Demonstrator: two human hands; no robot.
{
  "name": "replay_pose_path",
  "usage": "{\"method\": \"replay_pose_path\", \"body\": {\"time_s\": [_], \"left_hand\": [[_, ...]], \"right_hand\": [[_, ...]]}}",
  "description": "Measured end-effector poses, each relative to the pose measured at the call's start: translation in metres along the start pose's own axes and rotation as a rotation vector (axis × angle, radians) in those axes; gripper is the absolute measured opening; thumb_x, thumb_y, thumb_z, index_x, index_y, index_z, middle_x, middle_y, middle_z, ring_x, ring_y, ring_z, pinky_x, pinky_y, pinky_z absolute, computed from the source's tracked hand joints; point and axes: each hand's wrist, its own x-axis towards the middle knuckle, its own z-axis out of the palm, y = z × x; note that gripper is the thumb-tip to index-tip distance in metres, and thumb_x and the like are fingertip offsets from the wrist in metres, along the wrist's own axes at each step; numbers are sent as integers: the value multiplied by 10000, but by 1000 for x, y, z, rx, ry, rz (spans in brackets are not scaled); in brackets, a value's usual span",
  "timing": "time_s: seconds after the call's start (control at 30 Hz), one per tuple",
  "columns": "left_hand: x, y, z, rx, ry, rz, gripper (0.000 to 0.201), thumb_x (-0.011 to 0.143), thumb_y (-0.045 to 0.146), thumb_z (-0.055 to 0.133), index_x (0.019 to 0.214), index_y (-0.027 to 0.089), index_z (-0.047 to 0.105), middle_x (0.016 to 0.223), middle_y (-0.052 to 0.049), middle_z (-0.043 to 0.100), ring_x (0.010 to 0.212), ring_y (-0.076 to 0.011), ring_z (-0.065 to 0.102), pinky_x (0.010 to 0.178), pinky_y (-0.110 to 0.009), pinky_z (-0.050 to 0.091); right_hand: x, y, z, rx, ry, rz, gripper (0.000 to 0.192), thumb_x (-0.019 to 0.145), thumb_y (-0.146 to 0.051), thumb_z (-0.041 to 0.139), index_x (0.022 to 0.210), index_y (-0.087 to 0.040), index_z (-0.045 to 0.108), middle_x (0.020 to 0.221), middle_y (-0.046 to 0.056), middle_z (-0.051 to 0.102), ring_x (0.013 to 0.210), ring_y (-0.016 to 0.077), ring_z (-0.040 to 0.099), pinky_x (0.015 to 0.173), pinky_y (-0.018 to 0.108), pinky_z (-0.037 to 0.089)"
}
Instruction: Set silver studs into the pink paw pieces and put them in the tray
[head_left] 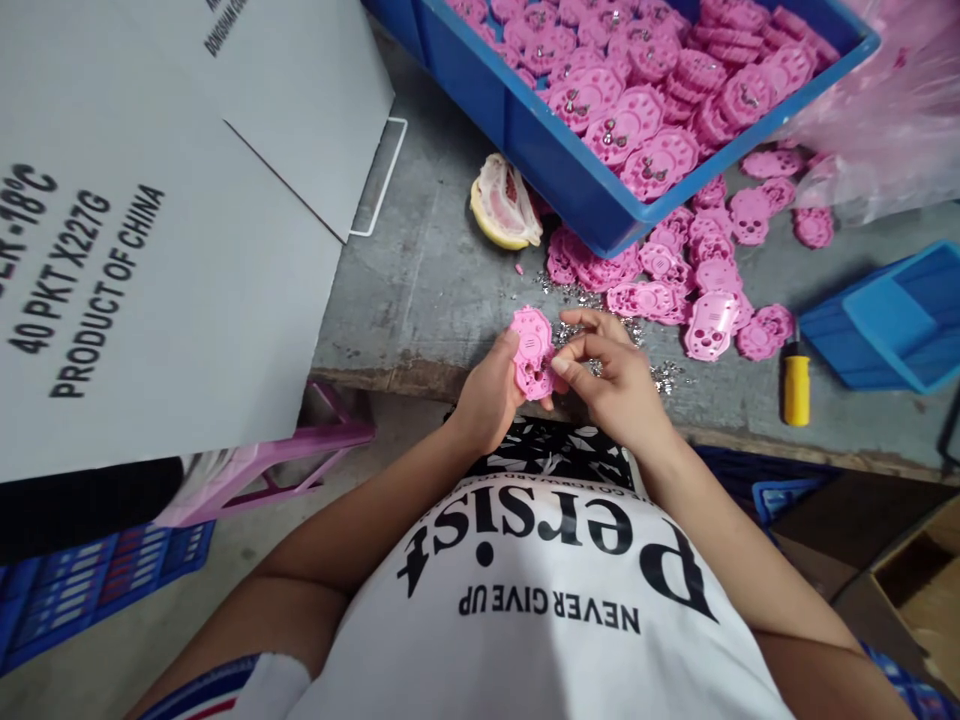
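At the counter's (420, 290) near edge, the left hand (487, 390) grips a pink skull-shaped plastic plate (531, 352), held upright with its long axis vertical; the right hand's (615, 385) fingers (574, 358), pressed together, pinch at its right side, touching it.

Bare bench (442, 290) left; pink parts (675, 280) crowd right.

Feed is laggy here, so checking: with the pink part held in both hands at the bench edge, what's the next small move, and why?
Probably seat whatever the right hand pinches into the pink part. The left hand holds that part upright, the right fingertips are closed right against its edge, and small metal screws lie scattered just behind. Whether a screw is actually pinched is too small to tell.
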Motion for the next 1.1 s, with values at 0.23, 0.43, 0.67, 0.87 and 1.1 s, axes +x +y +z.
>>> {"method": "replay_pose_path", "body": {"time_s": [0.23,0.43,0.67,0.87,1.1], "left_hand": [[1,-3,-2,14,-65,18,391,980,446,507,1202,149,627,1024,-117,735,985,-273,715,691,-330,606],[0,-8,-11,11,-128,135,444,940,386,632,1345,211,585,1218,-98,724,1220,-273,661,1006,-420,563],[-4,-8,-23,-52,-322,124,729,836,258,774,1494,380,488,1450,-46,619,1458,-292,492,1207,-512,395],[-5,-11,-20,-47,-358,121,743,817,279,790,1487,395,492,1497,-39,584,1524,-314,402,1252,-559,321],[-5,-12,-23,-27,-400,134,749,841,293,775,1515,388,461,1547,-52,544,1545,-316,368,1275,-582,254]], "right_hand": [[1,0,1,-119,-71,-57,140,884,-260,692,752,-215,696,1380,104,626,1312,335,545,1120,567,388],[-2,2,2,24,50,-3,141,865,-263,713,731,-221,701,1280,98,659,1250,309,584,1121,545,397],[-9,6,7,285,104,126,172,858,-311,759,721,-227,697,1213,84,674,1239,275,601,1129,510,426],[-7,1,5,280,96,98,174,864,-297,749,708,-242,696,1160,73,710,1285,288,561,1151,539,386],[-5,1,1,247,78,81,150,855,-258,738,713,-231,696,1138,76,701,1250,276,576,1123,505,399]]}}
